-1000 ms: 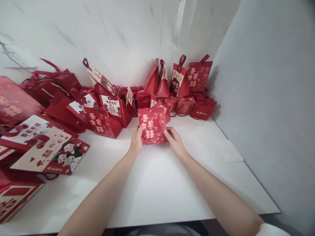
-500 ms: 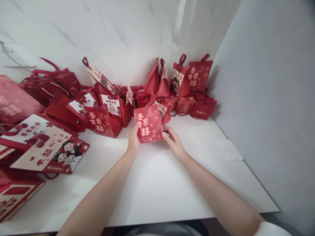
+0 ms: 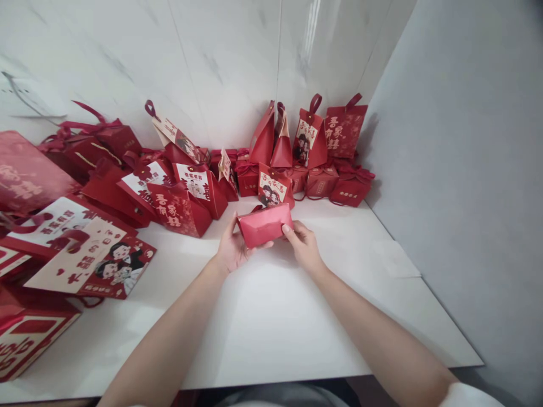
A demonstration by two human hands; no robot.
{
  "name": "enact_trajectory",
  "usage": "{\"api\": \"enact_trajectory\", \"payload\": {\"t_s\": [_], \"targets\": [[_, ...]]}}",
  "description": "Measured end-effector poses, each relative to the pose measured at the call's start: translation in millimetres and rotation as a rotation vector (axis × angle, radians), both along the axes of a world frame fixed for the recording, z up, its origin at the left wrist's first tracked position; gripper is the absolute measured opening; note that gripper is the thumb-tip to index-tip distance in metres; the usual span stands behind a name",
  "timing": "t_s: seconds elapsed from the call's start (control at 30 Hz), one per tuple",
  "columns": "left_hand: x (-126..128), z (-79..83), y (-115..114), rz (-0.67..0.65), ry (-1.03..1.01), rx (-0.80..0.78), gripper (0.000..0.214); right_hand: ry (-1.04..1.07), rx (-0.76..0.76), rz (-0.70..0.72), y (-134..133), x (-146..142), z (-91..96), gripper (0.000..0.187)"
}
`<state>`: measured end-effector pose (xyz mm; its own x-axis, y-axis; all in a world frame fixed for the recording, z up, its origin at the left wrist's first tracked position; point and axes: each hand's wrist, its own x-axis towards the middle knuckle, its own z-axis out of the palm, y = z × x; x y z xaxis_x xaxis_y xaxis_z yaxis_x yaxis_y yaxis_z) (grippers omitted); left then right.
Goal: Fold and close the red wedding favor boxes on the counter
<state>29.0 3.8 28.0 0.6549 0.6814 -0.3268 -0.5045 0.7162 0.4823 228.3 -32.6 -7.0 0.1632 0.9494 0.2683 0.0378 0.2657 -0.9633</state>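
Note:
A red paper gift box (image 3: 266,225) is held between both hands above the middle of the table, its plain bottom turned toward me. My left hand (image 3: 232,246) grips its left end, with fingers underneath. My right hand (image 3: 303,243) pinches the right end, thumb on the plain face. The printed front and most of the ribbon handle are hidden behind the box. Just behind it stands a small gift box with a couple printed on cream (image 3: 274,186). To the left is a red gift box with pale lettering (image 3: 178,210).
Red gift boxes with ribbon handles line the wall, such as one at the back right (image 3: 345,131). More crowd the left, among them a cream-and-red bag with a cartoon couple (image 3: 91,257). The white table (image 3: 271,328) meets a grey wall (image 3: 466,169) on the right.
Both hands have tipped the gift box, so its plain bottom faces me instead of the lettered front. The left hand's fingers have moved beneath it.

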Motion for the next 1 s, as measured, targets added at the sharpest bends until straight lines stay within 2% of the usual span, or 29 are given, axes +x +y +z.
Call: {"api": "enact_trajectory", "payload": {"t_s": [0.23,0.47,0.67,0.83,1.0], "targets": [[-0.6,-3.2,2.0,-0.036,-0.020,0.007,0.078,0.000,-0.008,-0.002,-1.2,0.3,2.2,0.040],[3.0,-12.3,0.6,-0.014,0.055,0.163,0.086,0.020,0.014,0.013,-2.0,-0.5,1.6,0.037],[5.0,-15.3,0.2,0.140,0.066,0.293,0.069,0.119,0.004,0.161,-2.3,-4.8,-0.9,0.034],[7.2,-16.2,0.1,0.368,0.149,0.254,0.041,0.135,-0.012,0.112,2.0,-3.2,-9.3,0.037],[11.3,-13.2,-1.4,0.464,0.160,0.289,0.029,0.117,0.023,0.103,4.6,-3.1,-14.3,0.042]]}}
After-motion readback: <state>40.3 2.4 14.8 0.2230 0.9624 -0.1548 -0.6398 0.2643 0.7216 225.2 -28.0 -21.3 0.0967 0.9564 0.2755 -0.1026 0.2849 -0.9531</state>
